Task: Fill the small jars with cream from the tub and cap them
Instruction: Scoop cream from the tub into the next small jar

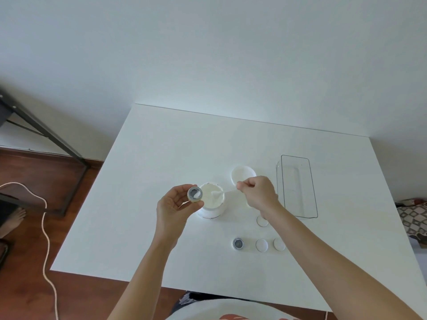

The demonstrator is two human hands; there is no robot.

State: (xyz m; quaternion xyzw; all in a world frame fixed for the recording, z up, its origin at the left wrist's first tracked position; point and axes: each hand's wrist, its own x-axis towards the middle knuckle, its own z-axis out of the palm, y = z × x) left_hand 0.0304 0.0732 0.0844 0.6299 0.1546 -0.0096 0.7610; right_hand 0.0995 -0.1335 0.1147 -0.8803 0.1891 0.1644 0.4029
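My left hand (173, 205) grips a small open jar (194, 194) with a dab of white cream inside, tilted up just left of the tub. The white cream tub (211, 202) stands open in the middle of the table. My right hand (258, 192) pinches a thin white spatula (225, 192) whose tip lies in the tub's cream. The tub's white lid (243, 174) lies behind it. Near the front stand another open small jar (238, 244) and two white caps (261, 245) (279, 244); a third cap (262, 221) shows partly under my right forearm.
A clear plastic rectangular bin (298, 185) stands at the right of the white table (161, 158). A dark metal frame (46, 135) and a white cord (46, 227) are on the wooden floor to the left. A wall rises behind the table.
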